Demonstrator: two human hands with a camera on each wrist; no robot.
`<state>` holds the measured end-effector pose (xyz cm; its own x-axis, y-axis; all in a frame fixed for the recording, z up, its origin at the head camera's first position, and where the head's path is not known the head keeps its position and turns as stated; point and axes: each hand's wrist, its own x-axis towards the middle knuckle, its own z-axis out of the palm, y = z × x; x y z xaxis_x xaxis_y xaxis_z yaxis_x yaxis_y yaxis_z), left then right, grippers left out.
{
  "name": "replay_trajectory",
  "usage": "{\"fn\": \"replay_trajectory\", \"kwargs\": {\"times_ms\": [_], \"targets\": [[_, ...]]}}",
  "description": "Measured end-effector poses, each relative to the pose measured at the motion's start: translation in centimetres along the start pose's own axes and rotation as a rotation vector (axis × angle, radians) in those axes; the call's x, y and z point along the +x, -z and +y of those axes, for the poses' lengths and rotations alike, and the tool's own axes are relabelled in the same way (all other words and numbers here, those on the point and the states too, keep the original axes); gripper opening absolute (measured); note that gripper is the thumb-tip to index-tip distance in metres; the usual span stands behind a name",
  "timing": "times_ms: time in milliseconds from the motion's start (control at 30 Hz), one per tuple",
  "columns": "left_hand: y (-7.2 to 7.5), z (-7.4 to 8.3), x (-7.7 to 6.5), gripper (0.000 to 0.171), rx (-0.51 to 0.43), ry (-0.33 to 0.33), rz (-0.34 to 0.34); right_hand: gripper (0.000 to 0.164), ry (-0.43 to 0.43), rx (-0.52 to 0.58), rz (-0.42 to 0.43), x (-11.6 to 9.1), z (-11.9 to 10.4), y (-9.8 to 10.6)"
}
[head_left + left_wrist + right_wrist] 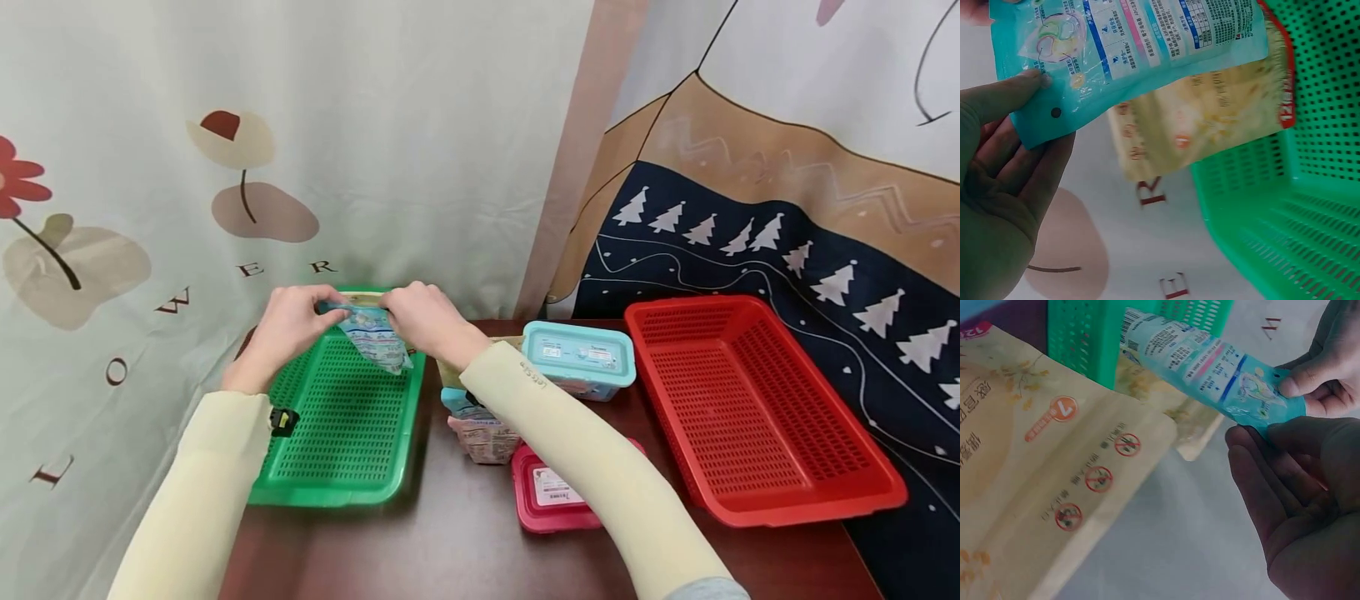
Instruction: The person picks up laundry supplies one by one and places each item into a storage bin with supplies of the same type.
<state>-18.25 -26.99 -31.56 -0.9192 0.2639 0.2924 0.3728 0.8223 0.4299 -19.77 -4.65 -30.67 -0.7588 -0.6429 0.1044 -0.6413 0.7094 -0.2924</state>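
A light-blue printed pouch [375,337] hangs over the far part of the green basket [330,497]. My left hand [288,329] pinches one top corner of it between thumb and fingers, and my right hand [427,317] pinches the other. In the left wrist view, the printed back of the pouch [1147,50] is visible, with a small round hole near the held corner. Behind it a beige pouch [1210,112] stands at the basket's far end, mostly hidden in the head view.
Right of the green basket stand another beige pouch [1029,444] and a pink-and-blue pouch [487,440], partly behind my right forearm. Beyond are a light-blue lidded box [577,350] and a dark pink box [551,492]. A red basket [810,510] sits at the right; curtains hang behind.
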Motion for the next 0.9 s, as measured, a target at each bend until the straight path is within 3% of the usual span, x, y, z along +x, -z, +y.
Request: {"fn": "replay_trajectory", "kwargs": {"times_ms": [333, 600, 767, 900], "targets": [[-1.5, -1.2, 0.2, 0.009, 0.035, 0.05, -0.096, 0.029, 0.001, -0.004, -0.075, 1.2, 1.1, -1.4], [-3.1, -2.4, 0.4, 0.01, 0.043, 0.074, -0.147, 0.028, -0.045, -0.021, -0.233, 0.8, 0.2, -1.2], [-3.2, -3.0, 0.2, 0.012, 0.047, 0.112, -0.135, 0.028, 0.029, -0.097, -0.191, 0.1, -1.3, 0.1], [-3.3, -3.0, 0.1, 0.017, 0.021, 0.109, -0.157, 0.032, 0.034, -0.125, -0.152, -1.0, -1.3, 1.7]]}}
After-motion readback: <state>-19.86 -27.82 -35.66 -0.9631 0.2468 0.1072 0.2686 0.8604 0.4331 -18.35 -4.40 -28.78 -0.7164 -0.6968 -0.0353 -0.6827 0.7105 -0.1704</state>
